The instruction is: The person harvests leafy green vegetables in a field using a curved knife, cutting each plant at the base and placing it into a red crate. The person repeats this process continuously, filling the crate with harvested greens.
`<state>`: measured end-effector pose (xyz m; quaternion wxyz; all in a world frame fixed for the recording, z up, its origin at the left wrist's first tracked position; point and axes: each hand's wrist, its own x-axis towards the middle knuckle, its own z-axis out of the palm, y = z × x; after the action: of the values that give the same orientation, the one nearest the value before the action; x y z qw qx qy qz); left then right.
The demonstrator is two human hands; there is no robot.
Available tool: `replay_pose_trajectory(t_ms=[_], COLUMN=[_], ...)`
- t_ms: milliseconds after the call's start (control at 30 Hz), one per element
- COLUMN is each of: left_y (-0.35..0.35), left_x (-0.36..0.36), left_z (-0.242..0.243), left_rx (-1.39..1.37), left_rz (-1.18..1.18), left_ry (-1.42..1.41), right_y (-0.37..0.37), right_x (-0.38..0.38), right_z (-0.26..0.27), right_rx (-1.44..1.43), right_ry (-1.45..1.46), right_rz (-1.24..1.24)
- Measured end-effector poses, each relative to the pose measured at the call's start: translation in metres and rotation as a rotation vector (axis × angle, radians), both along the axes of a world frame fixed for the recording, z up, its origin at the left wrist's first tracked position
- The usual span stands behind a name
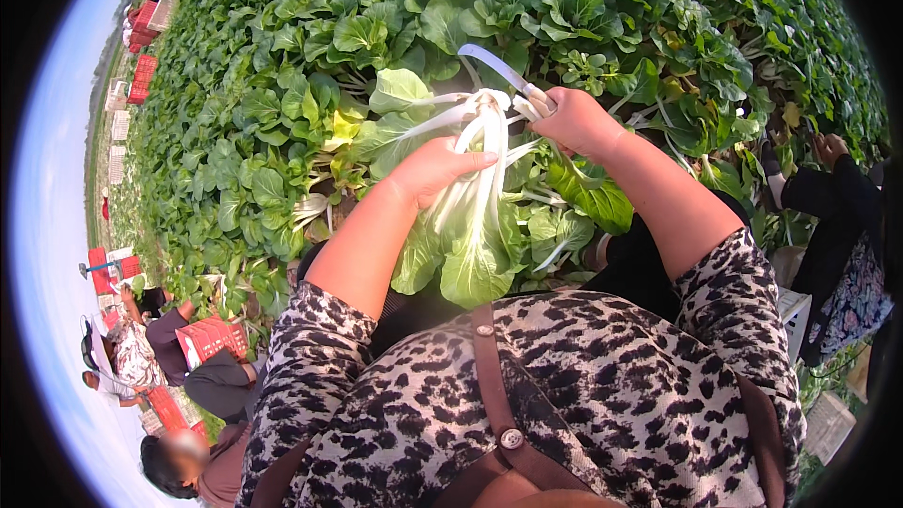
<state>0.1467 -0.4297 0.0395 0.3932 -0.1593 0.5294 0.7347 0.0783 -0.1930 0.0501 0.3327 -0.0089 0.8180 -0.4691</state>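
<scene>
My left hand point(432, 171) grips a head of bok choy point(483, 130) by its white stalks. The cut base points up and away from me, and its green leaves hang towards my lap. In my right hand point(580, 123) is a curved-blade harvest knife point(492, 65) with a pale handle. The blade extends up and left, beyond the base and apart from it. Pale stalk pieces show against the right fingers, and a loose green leaf point(592, 194) hangs below that hand; whether it is held cannot be told.
Dense leafy bok choy plants point(282, 35) grow ahead and to both sides. Other people sit or crouch at left and right, near a red crate point(211, 339) and a white crate point(794, 317). More red crates point(143, 77) line the far left edge.
</scene>
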Motion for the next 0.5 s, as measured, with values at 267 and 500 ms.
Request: replay_pose_trajectory(t_ms=[267, 500], left_y=[0.005, 0.010], left_x=[0.005, 0.010], left_z=[0.018, 0.043], left_rx=[-0.768, -0.827], left_rz=[-0.186, -0.243], left_ry=[0.330, 0.453], right_y=[0.001, 0.000], right_x=[0.037, 0.035], right_z=[0.003, -0.016], right_rx=[0.045, 0.166], right_ry=[1.005, 1.042], right_rz=[0.334, 0.355])
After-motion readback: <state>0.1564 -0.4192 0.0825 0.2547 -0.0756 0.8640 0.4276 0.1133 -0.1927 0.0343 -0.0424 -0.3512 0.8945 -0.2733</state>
